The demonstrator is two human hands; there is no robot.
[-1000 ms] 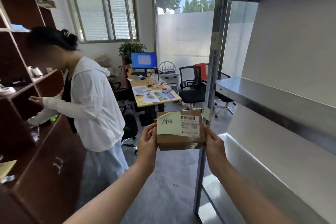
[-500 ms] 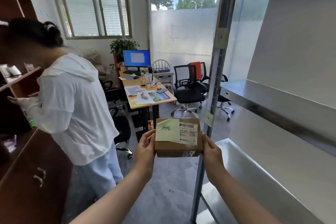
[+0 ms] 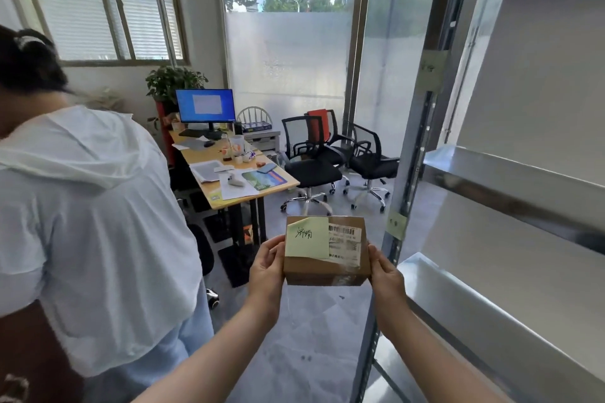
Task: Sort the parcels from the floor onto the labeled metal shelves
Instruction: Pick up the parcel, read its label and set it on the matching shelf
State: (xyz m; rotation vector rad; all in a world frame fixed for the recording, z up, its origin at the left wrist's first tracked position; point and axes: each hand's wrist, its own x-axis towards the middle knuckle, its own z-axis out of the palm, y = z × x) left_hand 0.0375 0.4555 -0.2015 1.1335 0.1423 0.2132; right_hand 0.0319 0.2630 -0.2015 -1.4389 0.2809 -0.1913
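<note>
Parcel (image 3: 325, 267): a small brown cardboard box, held up in front of me at chest height, in the middle of the view and clear of the floor. My left hand (image 3: 266, 267) presses its left side and my right hand (image 3: 386, 275) its right side, so the grip of both hands is closed around the box, thumbs on top. A pale green sticky note (image 3: 307, 238) with handwritten characters covers the left part of the top face; a white shipping label (image 3: 345, 240) with a barcode sits just beside it on the right. Metal shelves (image 3: 510, 180) stand to my right, the near upright (image 3: 419, 154) just right of the box, with small paper labels (image 3: 396, 225) stuck on it. On the left a person in a white hooded top (image 3: 88, 222) stands close, back turned. Farther off is a bench (image 3: 235, 180) carrying a lit monitor (image 3: 205, 105) and papers, with black office chairs (image 3: 314, 160) near the windows.
</note>
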